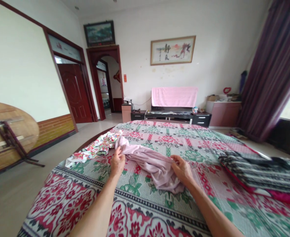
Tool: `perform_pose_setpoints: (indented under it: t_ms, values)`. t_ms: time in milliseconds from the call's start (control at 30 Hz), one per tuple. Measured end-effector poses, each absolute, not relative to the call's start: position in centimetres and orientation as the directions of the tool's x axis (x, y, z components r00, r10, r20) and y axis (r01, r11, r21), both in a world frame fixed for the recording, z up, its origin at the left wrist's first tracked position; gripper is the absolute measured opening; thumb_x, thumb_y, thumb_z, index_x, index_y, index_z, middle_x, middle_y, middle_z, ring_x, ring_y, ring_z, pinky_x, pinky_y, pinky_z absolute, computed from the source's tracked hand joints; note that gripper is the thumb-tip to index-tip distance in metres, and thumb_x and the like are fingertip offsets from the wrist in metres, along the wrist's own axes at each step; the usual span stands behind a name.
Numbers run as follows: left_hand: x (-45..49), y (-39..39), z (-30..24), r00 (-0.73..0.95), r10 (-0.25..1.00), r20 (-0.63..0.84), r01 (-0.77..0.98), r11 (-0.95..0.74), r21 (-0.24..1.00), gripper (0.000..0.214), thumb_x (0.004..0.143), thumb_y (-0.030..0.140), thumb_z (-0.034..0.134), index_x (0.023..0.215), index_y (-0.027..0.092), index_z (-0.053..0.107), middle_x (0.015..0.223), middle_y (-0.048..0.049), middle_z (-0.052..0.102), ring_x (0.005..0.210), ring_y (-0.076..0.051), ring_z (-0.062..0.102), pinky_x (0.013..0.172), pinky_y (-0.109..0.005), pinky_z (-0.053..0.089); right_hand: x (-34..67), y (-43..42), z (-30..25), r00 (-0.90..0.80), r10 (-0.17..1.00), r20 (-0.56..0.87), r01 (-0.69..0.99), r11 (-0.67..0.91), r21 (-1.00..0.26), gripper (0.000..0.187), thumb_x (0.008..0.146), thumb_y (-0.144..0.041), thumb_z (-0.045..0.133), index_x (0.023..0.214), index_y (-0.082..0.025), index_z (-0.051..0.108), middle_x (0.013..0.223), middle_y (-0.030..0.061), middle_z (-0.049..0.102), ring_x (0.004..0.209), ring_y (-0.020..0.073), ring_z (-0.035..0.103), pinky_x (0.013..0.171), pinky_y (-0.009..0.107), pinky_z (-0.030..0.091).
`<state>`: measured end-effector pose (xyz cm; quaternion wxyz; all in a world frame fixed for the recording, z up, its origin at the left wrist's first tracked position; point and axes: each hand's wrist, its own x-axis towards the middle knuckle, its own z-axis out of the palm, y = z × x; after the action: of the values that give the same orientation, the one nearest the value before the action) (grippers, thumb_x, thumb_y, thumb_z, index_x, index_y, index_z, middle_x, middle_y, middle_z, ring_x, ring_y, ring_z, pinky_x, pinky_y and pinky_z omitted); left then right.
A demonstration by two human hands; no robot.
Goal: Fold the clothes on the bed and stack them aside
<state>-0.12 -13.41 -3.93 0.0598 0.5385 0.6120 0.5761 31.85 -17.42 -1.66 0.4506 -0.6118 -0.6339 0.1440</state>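
A crumpled pale pink garment (151, 161) lies across the flowered cloth (164, 138) that covers the table or bed in front of me; its exact kind does not show. My left hand (117, 161) pinches its left end between thumb and fingers. At its upper right edge, my right hand (181, 168) has its fingers closed on the fabric. The middle of the garment sags in folds between my hands, resting on the cloth. Just beyond my left hand lies a white garment with a colourful print (95, 149), touching or close to the pink one.
Folded black-and-white striped fabric (260, 171) with a bright pink layer under it sits at the right. A folded round wooden table (9, 135) leans at the left. Beyond stand a low black cabinet (201, 119), a pink-draped television (174, 97) and purple curtains (270, 72).
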Motion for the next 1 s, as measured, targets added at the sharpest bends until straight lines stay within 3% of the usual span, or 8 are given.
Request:
perform_pose_setpoints:
  t_ms: [167, 333, 400, 533, 700, 833, 1000]
  values:
    - [1.4, -14.4, -2.8, -0.364, 0.693, 0.623, 0.644, -0.296, 0.706, 0.038, 0.077, 0.018, 0.053, 0.114, 0.016, 0.061, 0.1, -0.01, 0.072, 0.088, -0.02, 0.068, 0.083, -0.034, 0.054, 34.7, -17.0, -1.5, 0.324, 0.853, 0.41, 0.62, 0.136, -0.773, 0.046, 0.067, -0.029, 0.045, 0.104, -0.015, 0.068, 0.086, 0.0065, 0.071, 0.073, 0.0205, 0.063, 0.067, 0.029, 0.047]
    - [3.4, -15.1, -2.4, -0.226, 0.723, 0.653, 0.633, -0.401, 0.663, 0.039, 0.077, 0.016, 0.052, 0.114, 0.018, 0.06, 0.105, -0.0079, 0.071, 0.09, -0.019, 0.067, 0.083, -0.033, 0.054, 36.8, -16.9, -1.2, 0.465, 0.803, 0.372, 0.697, -0.073, -0.713, 0.041, 0.071, -0.024, 0.045, 0.102, -0.016, 0.07, 0.088, 0.0099, 0.07, 0.077, 0.0234, 0.062, 0.073, 0.033, 0.046]
    - [4.2, -15.4, -2.3, -0.184, 0.725, 0.663, 0.626, -0.434, 0.648, 0.04, 0.076, 0.016, 0.052, 0.116, 0.018, 0.059, 0.104, -0.0076, 0.071, 0.089, -0.019, 0.067, 0.083, -0.032, 0.054, 36.3, -17.1, -0.8, 0.421, 0.794, 0.438, 0.764, -0.049, -0.644, 0.041, 0.071, -0.018, 0.043, 0.104, -0.015, 0.068, 0.096, 0.0117, 0.068, 0.085, 0.0239, 0.062, 0.078, 0.034, 0.046]
    - [5.5, -16.0, -1.8, -0.124, 0.723, 0.68, 0.629, -0.473, 0.618, 0.045, 0.075, 0.014, 0.052, 0.119, 0.019, 0.058, 0.101, -0.0067, 0.071, 0.086, -0.017, 0.067, 0.083, -0.031, 0.054, 33.3, -17.8, 0.2, 0.205, 0.74, 0.641, 0.852, 0.188, -0.489, 0.041, 0.073, -0.011, 0.041, 0.106, -0.018, 0.065, 0.108, 0.0094, 0.063, 0.099, 0.0219, 0.058, 0.09, 0.033, 0.043]
    - [6.1, -16.6, -1.4, -0.066, 0.726, 0.684, 0.636, -0.498, 0.59, 0.044, 0.075, 0.015, 0.052, 0.119, 0.017, 0.058, 0.099, -0.0071, 0.07, 0.085, -0.017, 0.067, 0.083, -0.029, 0.054, 29.7, -18.7, 0.2, -0.033, 0.795, 0.606, 0.835, 0.355, -0.42, 0.037, 0.078, -0.009, 0.039, 0.104, -0.021, 0.063, 0.107, 0.0062, 0.063, 0.098, 0.0191, 0.057, 0.09, 0.03, 0.041]
    - [6.1, -16.6, -1.5, -0.036, 0.719, 0.694, 0.65, -0.511, 0.563, 0.045, 0.075, 0.013, 0.05, 0.119, 0.017, 0.057, 0.102, -0.0078, 0.07, 0.089, -0.017, 0.066, 0.085, -0.029, 0.053, 29.4, -18.9, -0.7, -0.084, 0.851, 0.519, 0.893, 0.296, -0.34, 0.034, 0.078, -0.013, 0.043, 0.105, -0.019, 0.062, 0.109, 0.0085, 0.063, 0.102, 0.0219, 0.055, 0.092, 0.033, 0.038]
    - [5.9, -16.4, -1.7, 0.056, 0.71, 0.702, 0.73, -0.509, 0.456, 0.052, 0.074, 0.007, 0.044, 0.124, 0.018, 0.054, 0.115, -0.0093, 0.065, 0.106, -0.021, 0.06, 0.096, -0.035, 0.048, 30.1, -19.1, -1.2, 0.083, 0.892, 0.445, 0.959, 0.051, -0.28, 0.038, 0.078, -0.028, 0.05, 0.113, -0.017, 0.06, 0.119, 0.0139, 0.059, 0.106, 0.0307, 0.052, 0.09, 0.044, 0.036]
